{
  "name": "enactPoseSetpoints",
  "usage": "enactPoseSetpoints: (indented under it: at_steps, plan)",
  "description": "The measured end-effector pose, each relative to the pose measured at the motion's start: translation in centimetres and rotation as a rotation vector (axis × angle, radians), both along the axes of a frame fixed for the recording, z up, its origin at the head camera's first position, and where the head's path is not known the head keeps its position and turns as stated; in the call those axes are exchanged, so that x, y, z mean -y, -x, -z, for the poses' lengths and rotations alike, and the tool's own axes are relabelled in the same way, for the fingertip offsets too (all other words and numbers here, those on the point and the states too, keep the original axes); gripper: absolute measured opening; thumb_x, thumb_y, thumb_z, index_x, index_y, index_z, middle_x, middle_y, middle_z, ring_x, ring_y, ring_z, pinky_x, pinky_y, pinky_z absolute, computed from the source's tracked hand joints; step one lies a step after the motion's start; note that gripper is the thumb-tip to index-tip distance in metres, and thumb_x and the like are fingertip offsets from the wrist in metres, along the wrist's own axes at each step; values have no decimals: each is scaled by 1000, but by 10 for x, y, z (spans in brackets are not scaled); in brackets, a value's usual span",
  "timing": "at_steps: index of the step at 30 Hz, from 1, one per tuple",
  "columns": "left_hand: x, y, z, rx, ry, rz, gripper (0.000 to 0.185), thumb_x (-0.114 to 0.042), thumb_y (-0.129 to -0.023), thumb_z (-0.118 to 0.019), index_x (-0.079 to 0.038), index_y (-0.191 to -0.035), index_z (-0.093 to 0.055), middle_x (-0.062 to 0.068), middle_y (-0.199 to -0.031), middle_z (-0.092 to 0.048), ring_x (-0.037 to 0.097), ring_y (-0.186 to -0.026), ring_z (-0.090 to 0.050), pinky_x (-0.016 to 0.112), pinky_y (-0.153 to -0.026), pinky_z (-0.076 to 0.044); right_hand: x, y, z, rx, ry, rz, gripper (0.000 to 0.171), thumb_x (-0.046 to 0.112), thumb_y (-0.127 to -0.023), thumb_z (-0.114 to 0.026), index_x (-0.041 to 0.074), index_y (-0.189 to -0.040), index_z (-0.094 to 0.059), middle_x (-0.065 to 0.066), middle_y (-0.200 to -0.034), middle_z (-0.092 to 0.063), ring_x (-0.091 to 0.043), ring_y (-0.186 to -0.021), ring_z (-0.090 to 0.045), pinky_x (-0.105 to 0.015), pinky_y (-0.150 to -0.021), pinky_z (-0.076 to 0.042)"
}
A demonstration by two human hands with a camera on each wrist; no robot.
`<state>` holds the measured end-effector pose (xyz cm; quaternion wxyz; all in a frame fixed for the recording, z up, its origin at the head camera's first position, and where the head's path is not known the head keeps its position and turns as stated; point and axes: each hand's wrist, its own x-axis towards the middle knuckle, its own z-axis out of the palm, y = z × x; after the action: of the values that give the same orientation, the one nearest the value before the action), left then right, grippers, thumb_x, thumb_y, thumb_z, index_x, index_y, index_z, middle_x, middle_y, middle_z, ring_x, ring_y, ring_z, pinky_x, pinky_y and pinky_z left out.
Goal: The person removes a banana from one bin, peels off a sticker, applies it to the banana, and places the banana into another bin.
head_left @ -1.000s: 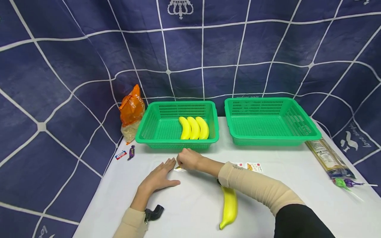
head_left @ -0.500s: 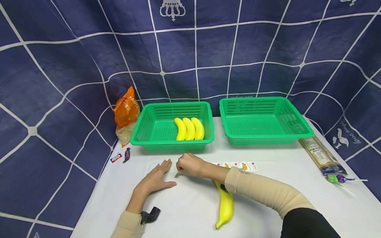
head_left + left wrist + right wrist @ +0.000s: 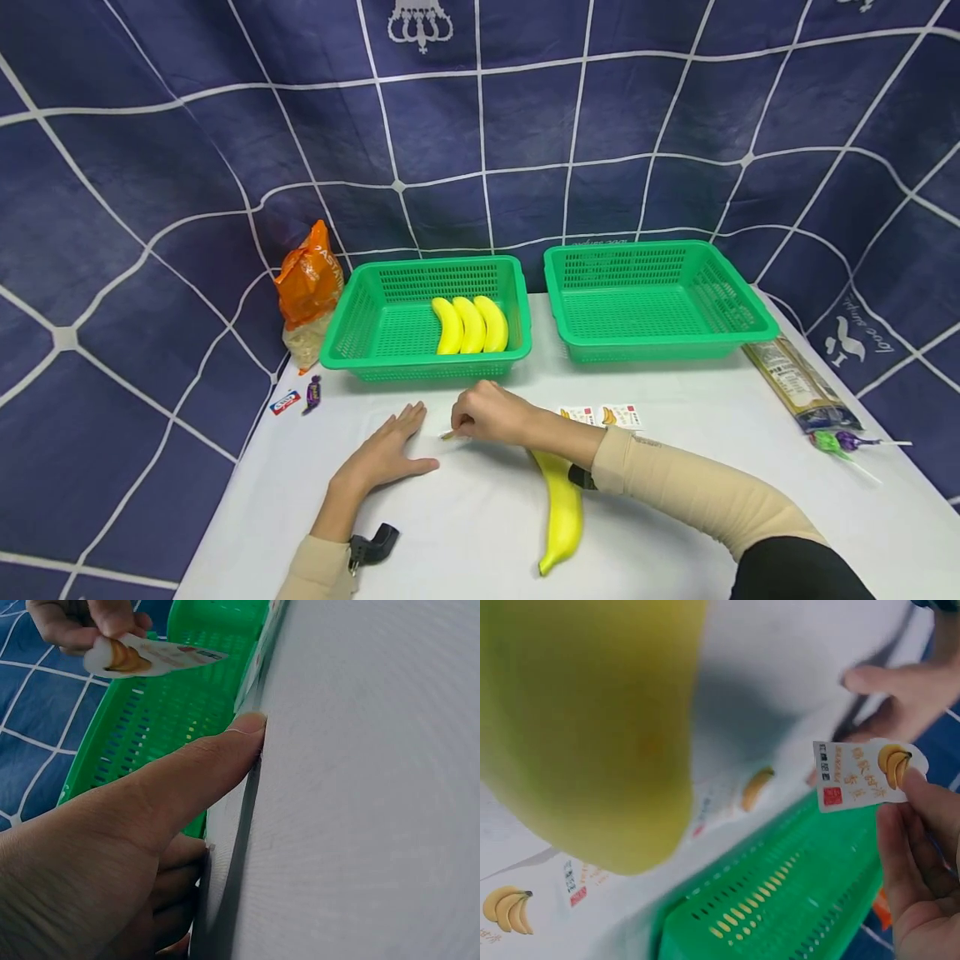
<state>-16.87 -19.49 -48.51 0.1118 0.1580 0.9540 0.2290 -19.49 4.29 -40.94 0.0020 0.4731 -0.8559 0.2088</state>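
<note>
Right hand (image 3: 491, 412) pinching banana label (image 3: 855, 780) over surface (image 3: 465, 533), left of centre, toward far edge. Label's free end pointing toward left edge, long axis running roughly crosswise. Left hand (image 3: 384, 454) lying beside, fingers extended, holding nothing. Loose banana (image 3: 563, 517) lying nearer right hand than left, toward near edge, long axis running far-to-near.

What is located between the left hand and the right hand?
A banana label, pinched by the right hand, and bare white table, in the head view.
</note>
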Motion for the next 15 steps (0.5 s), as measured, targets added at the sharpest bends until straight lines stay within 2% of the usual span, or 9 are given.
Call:
enactPoseSetpoints:
  at_steps: [6, 10, 15]
  plan:
    - [0, 0, 1, -11, 13, -7, 103, -57, -76, -76, -3, -151, -32, 12, -161, -26, 31, -150, -22, 50, -121, -22, -11, 1, -10, 130, 82, 62, 6, 15, -82, -78, 13, -77, -76, 5, -70, -72, 6, -57, -55, -9, -56, -47]
    - [0, 0, 1, -9, 3, -11, 103, -57, -75, -76, -3, -151, -32, 14, -161, -26, 36, -149, -23, 53, -120, -23, -19, 1, -14, 203, 107, 99, 7, 16, -82, -79, 12, -76, -76, 5, -69, -71, 5, -55, -53, -11, -53, -47]
    - [1, 0, 2, 6, -2, -25, 103, -58, -75, -76, -5, -152, -32, 12, -161, -26, 41, -147, -23, 55, -119, -25, -29, 2, -18, 258, 130, 140, 8, 14, -81, -79, 12, -74, -75, 6, -65, -69, 2, -55, -52, -14, -52, -46]
